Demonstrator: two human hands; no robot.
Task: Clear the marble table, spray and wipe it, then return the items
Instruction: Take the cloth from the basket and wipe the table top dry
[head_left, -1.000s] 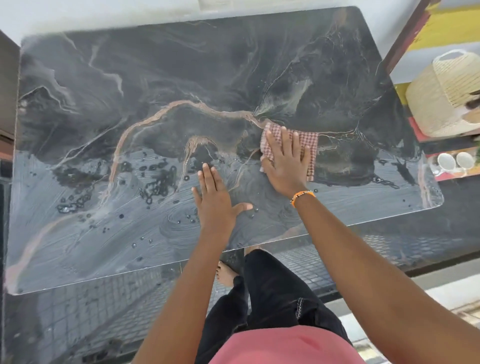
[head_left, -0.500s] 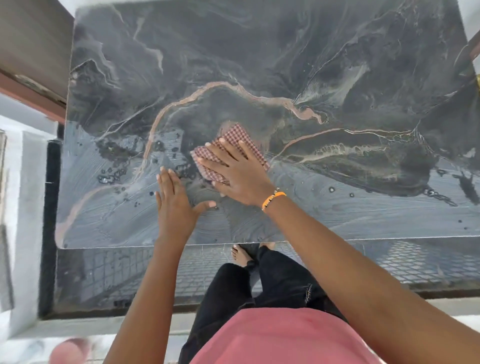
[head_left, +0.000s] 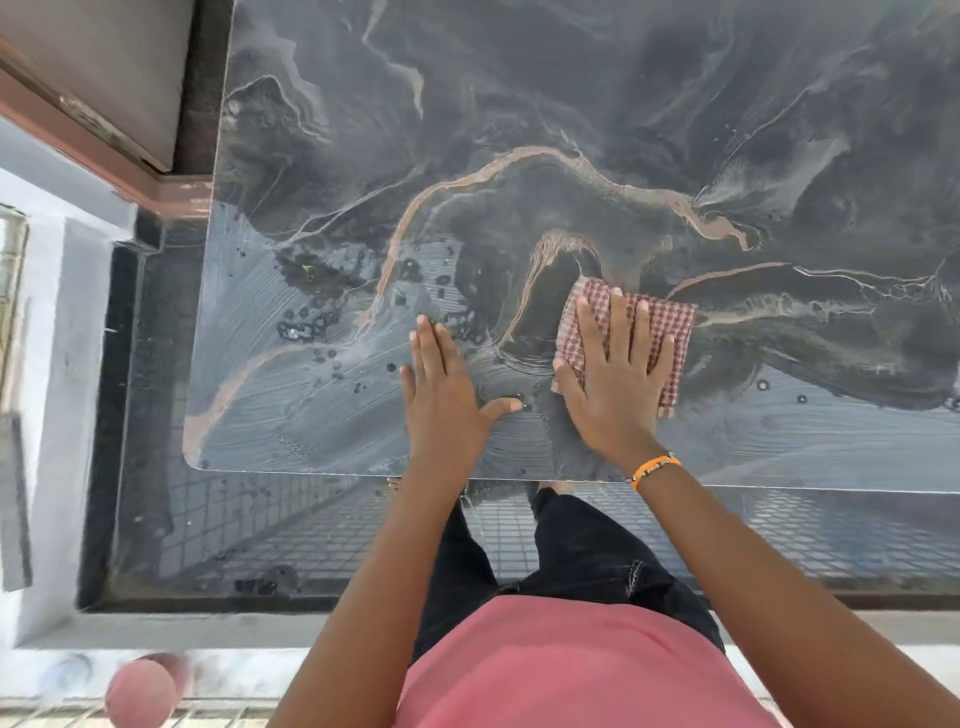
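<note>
The dark marble table (head_left: 519, 130) fills the upper view, its near part wet with streaks and droplets. My right hand (head_left: 615, 374) lies flat on a folded red-and-white checked cloth (head_left: 670, 322), pressing it onto the table near the front edge. My left hand (head_left: 444, 395) rests flat on the wet marble just left of the cloth, fingers together, thumb out, holding nothing. An orange band sits on my right wrist.
The table's front edge (head_left: 311, 470) and rounded left corner are near me. A dark tiled floor (head_left: 260, 535) lies below. A brown wooden frame (head_left: 104, 140) stands at the upper left. A pink round object (head_left: 140, 693) sits at the lower left.
The cloth under my right hand swept left across the table, then back right. My view shifted toward the table's left end. My left hand stayed planted on the marble.
</note>
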